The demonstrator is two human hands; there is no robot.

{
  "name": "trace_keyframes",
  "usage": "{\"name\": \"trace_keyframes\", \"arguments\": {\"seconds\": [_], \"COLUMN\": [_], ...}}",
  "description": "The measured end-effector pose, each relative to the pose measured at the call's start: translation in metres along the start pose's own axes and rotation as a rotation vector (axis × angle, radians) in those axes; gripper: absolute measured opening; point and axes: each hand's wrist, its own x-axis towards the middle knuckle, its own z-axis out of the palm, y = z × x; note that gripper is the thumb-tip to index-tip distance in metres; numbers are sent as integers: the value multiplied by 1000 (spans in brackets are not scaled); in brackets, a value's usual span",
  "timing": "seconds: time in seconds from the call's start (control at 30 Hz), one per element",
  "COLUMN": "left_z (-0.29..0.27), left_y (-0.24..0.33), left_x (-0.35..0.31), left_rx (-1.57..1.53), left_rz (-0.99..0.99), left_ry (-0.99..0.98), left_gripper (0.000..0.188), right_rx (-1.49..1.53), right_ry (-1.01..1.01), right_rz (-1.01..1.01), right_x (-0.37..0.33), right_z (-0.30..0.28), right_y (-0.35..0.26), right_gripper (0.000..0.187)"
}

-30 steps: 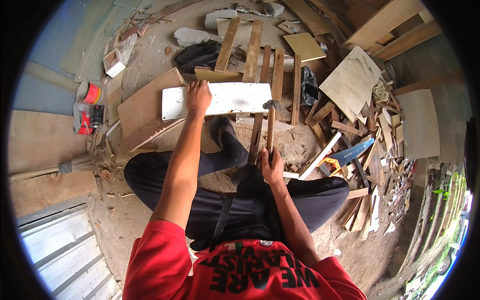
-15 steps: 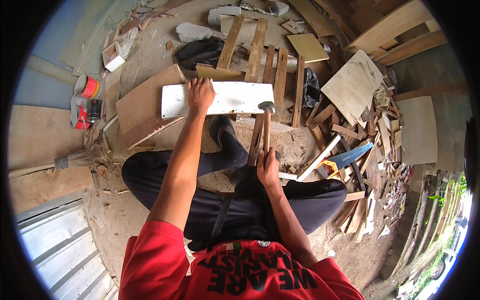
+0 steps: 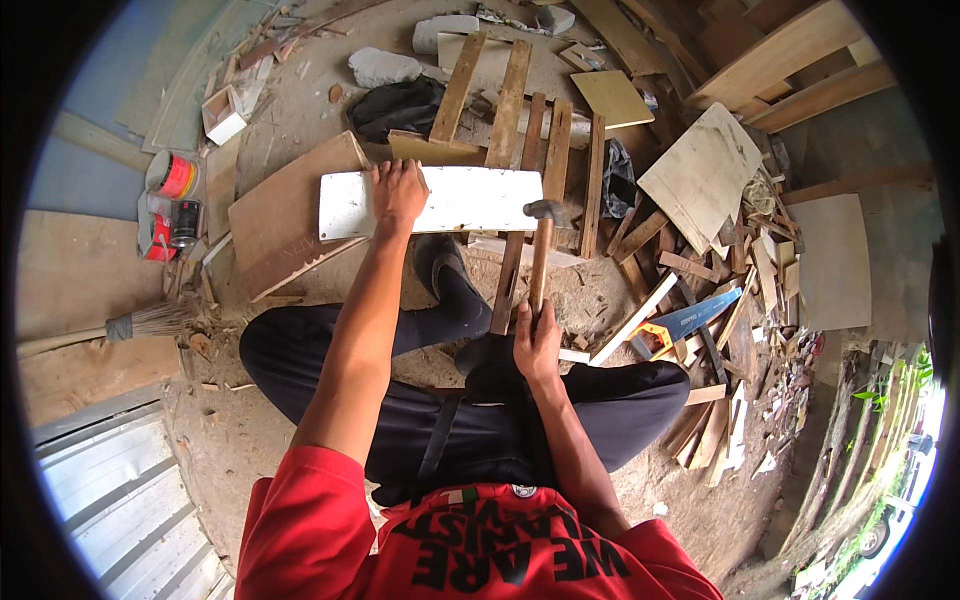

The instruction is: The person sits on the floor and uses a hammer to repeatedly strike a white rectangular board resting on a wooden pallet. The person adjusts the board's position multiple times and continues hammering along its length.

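A long white board (image 3: 470, 198) lies crosswise in front of me, dotted with small dark marks. My left hand (image 3: 400, 192) grips it left of its middle, with fingertips at the far edge. My right hand (image 3: 538, 338) is wrapped round the wooden handle of a claw hammer (image 3: 541, 262). The hammer's metal head appears over the board's right end; whether it touches the wood I cannot tell. Under the board's left part is a brown wooden panel (image 3: 290, 225). Narrow wooden slats (image 3: 508, 100) stretch away beyond the board.
To the right, a handsaw (image 3: 700, 315) with a blue blade and yellow-black handle lies among wood offcuts (image 3: 745, 340). A pale square panel (image 3: 700, 170) leans over that pile. On the left are open cans (image 3: 172, 175) and a brush broom (image 3: 150, 322). A black bag (image 3: 398, 108) lies beyond the board.
The hammer head has shifted slightly right and turned, its handle more upright in view. My left hand stays on the white board.
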Motion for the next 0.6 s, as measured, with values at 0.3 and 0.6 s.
{"name": "trace_keyframes", "arguments": {"seconds": [0.3,0.6], "left_z": [-3,3], "left_y": [4,-3], "left_x": [1,-1], "left_rx": [-13,22], "left_rz": [-4,12], "left_ry": [0,46], "left_gripper": [32,32], "right_rx": [17,218], "right_ry": [8,83], "right_rz": [91,36], "right_x": [-3,-6], "right_z": [16,0], "right_y": [27,-12], "right_gripper": [27,28]}}
